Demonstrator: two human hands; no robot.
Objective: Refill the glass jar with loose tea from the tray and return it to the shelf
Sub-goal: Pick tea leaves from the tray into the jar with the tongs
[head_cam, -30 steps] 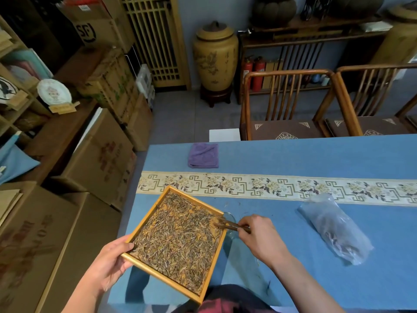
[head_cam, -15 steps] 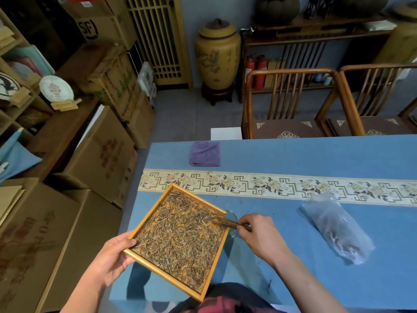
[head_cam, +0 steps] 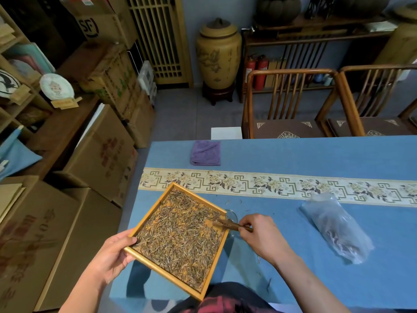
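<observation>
A square wooden tray (head_cam: 144,260) full of loose tea (head_cam: 180,236) is held tilted above the blue table, its right edge over a glass jar (head_cam: 232,216). My left hand (head_cam: 112,256) grips the tray's near-left corner, thumb on the rim. My right hand (head_cam: 262,236) pinches a small brown wooden scoop (head_cam: 228,224) whose tip lies in the tea at the tray's right edge. The jar is mostly hidden behind the tray; only part of its rim shows.
A clear plastic bag (head_cam: 336,227) lies on the table to the right. A folded purple cloth (head_cam: 205,152) sits at the far left of the table. Cardboard boxes (head_cam: 99,154) stand left of the table, shelves (head_cam: 13,91) beyond them, wooden chairs (head_cam: 291,102) behind.
The tray and both hands have barely shifted; the scoop stays at the tray's right edge over the jar.
</observation>
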